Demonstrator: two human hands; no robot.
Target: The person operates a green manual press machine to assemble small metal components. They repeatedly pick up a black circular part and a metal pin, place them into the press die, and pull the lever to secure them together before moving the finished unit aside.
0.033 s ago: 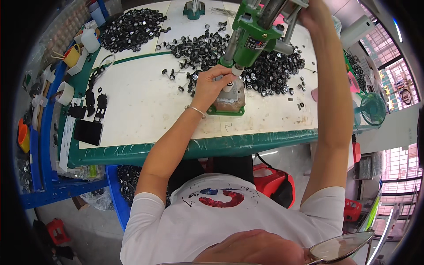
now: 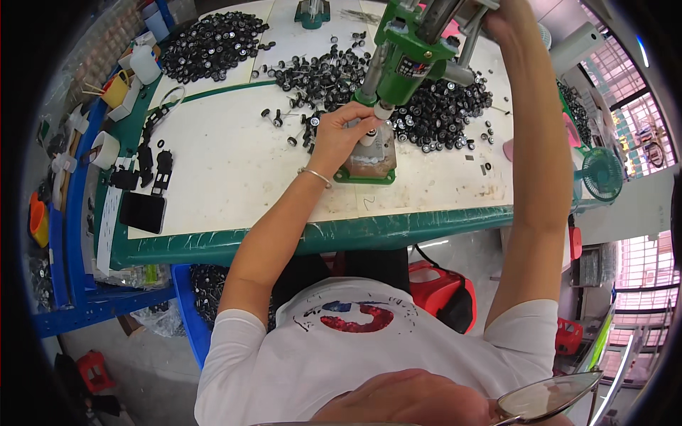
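A green hand press [image 2: 408, 60] stands on its metal base [image 2: 371, 167] near the table's front edge. My left hand [image 2: 339, 136] rests by the base, its fingers pinched on a small part [image 2: 369, 138] right under the press ram. A thin bracelet circles that wrist. My right hand [image 2: 506, 20] is raised at the top of the view, closed around the press lever [image 2: 455, 14]. Small black wheel-like parts lie in a heap [image 2: 444, 113] just right of the press, and more are scattered behind my left hand [image 2: 312, 74].
A second heap of black parts [image 2: 213, 42] lies at the back left, near a white bottle [image 2: 145, 64] and a tape roll [image 2: 105, 149]. Flat black pieces [image 2: 142, 211] sit at the left edge. A small green fan [image 2: 604, 174] stands right; a blue bin [image 2: 186, 298] is under the green-edged table [image 2: 369, 231].
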